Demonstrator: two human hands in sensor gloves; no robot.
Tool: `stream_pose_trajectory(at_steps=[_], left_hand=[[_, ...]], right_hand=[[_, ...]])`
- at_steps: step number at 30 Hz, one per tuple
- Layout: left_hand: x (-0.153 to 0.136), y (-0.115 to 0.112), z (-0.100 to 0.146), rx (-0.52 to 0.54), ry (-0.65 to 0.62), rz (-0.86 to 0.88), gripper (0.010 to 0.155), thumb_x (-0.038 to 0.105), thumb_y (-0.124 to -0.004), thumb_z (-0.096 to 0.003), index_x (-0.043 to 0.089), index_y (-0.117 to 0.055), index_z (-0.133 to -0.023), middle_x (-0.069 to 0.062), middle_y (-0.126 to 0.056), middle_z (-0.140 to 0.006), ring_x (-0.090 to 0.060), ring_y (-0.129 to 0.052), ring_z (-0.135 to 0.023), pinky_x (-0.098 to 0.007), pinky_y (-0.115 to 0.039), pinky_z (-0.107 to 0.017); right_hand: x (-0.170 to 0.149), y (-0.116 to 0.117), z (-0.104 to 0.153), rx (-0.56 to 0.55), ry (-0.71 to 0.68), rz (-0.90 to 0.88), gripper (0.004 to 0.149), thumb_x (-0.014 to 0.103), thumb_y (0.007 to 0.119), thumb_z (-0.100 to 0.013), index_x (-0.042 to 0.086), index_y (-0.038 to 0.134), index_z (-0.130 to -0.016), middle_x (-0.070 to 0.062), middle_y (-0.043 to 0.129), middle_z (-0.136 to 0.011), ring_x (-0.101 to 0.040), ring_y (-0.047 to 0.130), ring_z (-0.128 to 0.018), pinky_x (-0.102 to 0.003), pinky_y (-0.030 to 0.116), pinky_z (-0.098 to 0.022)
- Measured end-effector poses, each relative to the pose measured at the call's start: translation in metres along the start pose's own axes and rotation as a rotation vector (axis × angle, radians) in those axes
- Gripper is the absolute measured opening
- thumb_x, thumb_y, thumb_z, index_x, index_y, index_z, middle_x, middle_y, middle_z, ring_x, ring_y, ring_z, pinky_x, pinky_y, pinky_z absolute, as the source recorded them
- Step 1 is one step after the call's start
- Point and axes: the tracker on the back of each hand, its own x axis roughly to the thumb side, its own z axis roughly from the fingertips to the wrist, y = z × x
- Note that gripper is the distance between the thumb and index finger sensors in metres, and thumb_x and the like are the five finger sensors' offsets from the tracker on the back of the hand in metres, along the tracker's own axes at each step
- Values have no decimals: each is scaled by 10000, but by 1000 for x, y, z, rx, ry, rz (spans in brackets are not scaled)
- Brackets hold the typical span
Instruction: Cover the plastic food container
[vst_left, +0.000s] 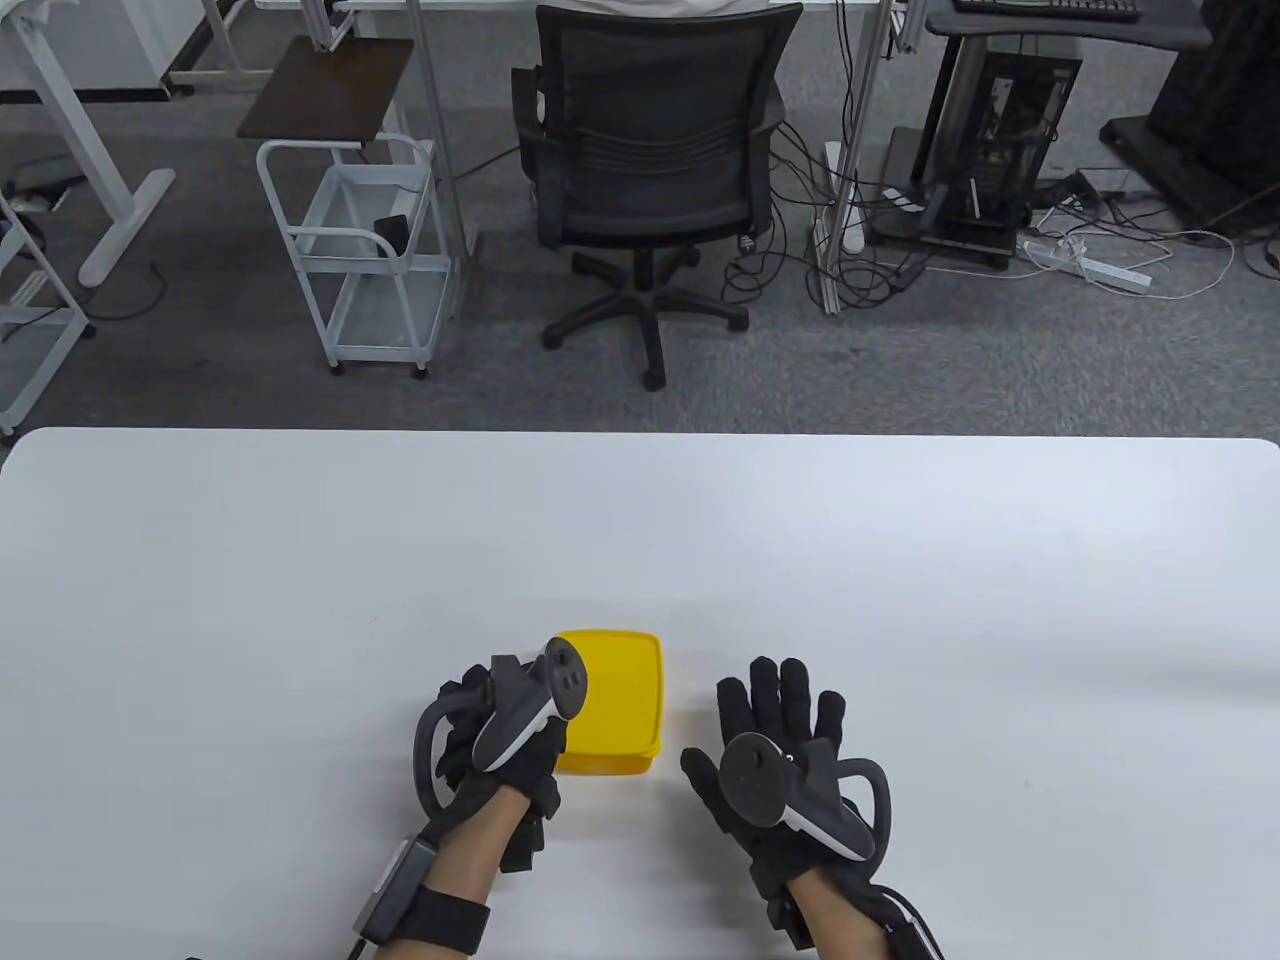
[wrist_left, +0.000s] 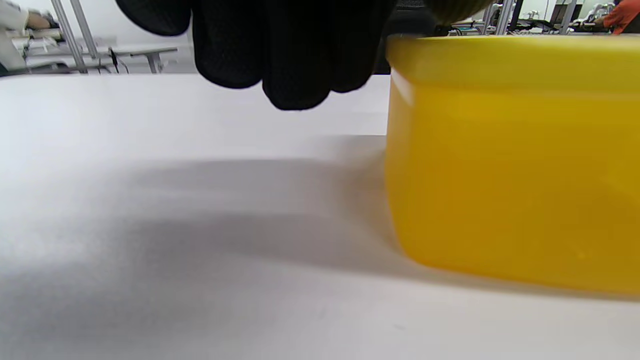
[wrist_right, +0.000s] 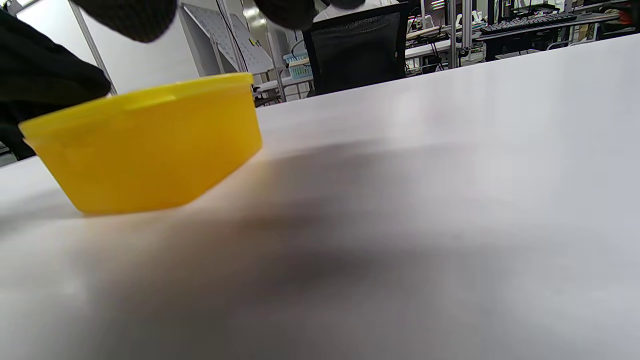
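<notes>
On the smooth white table (vst_left: 300, 560), near the middle of its near edge, the left hand (vst_left: 500, 740) in a black knit glove lies against the left side of the yellow plastic container (vst_left: 615, 700); whether it grips is unclear. The container is glossy, squarish with rounded corners, upright, lid on. Just right, apart, the right hand (vst_left: 780, 745) rests flat, fingers spread.

A bright yellow container (vst_left: 612, 700) with a matching yellow lid sits on a plain white desk (vst_left: 300, 560). Both hands, left (vst_left: 500, 745) and right (vst_left: 780, 760), wear black gloves carrying grey-and-white trackers. Behind, a black mesh chair (vst_left: 655, 150) on grey carpet (vst_left: 200, 330).
</notes>
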Motion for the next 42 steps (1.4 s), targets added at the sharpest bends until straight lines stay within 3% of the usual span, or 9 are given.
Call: stream_pose_trajectory(at_steps=[3, 5, 11, 15, 27, 30, 33, 39, 42], left_hand=[[-6, 0, 1, -82, 65, 60, 608, 515, -475, -627, 116, -599, -1067, -181, -741, -1046, -435, -619, -1033, -684, -427, -810], [-9, -2, 2, -151, 88, 98, 607, 516, -468, -628, 109, -610, -1055, -176, -756, -1020, -426, -638, -1017, -682, -433, -809], [-20, -8, 4, -251, 79, 231, 562, 500, -526, -636, 105, -642, -1020, -154, -802, -940, -405, -682, -969, -673, -463, -799], [-19, -8, 3, -268, 40, 301, 468, 412, -567, -648, 104, -679, -981, -134, -837, -881, -385, -719, -934, -666, -485, -793], [-18, -12, -1, -291, -21, 327, 443, 295, -564, -636, 32, -687, -970, -192, -845, -832, -402, -735, -899, -685, -500, -777], [-11, -15, 3, -275, -30, 211, 441, 308, -536, -629, 59, -683, -961, -148, -843, -822, -374, -729, -906, -667, -500, -788], [-7, -18, 8, -177, -44, 79, 446, 326, -508, -627, 79, -688, -953, -110, -853, -805, -349, -746, -900, -656, -514, -789], [-18, -23, 11, -104, -88, 186, 461, 365, -532, -634, 102, -698, -974, -112, -850, -862, -359, -724, -939, -647, -494, -798], [-30, -13, 18, -88, -129, 231, 532, 435, -517, -628, 146, -609, -1066, -143, -738, -1056, -408, -608, -1058, -677, -406, -822]], right_hand=[[17, -6, -11, -52, 79, -61, 666, 566, 579, -663, 82, 584, -1121, -256, 628, -1142, -516, 520, -1059, -673, 463, -800], [26, -8, -22, -16, 144, -72, 622, 549, 607, -667, 64, 686, -1048, -243, 765, -1039, -512, 676, -967, -628, 576, -770], [35, 2, -36, 38, 283, -151, 475, 475, 681, -673, 79, 833, -888, -183, 927, -838, -443, 859, -800, -583, 711, -675], [34, 8, -38, 63, 268, -214, 406, 418, 707, -671, 92, 847, -867, -167, 940, -815, -428, 876, -781, -571, 726, -666], [26, 11, -48, 222, 266, -377, 387, 324, 701, -674, 12, 817, -870, -204, 905, -815, -448, 846, -789, -597, 699, -673], [32, 13, -45, 222, 237, -287, 389, 324, 683, -675, 13, 804, -875, -195, 895, -818, -440, 842, -793, -593, 696, -677], [37, 14, -43, 172, 237, -229, 391, 324, 680, -674, 12, 811, -870, -195, 901, -810, -439, 847, -786, -592, 699, -674], [43, 15, -38, 90, 213, -126, 398, 350, 692, -673, 29, 826, -868, -184, 918, -813, -433, 858, -789, -585, 706, -675], [40, 13, -35, 42, 211, -64, 444, 397, 689, -668, 51, 803, -921, -206, 889, -888, -470, 815, -841, -603, 673, -699]])
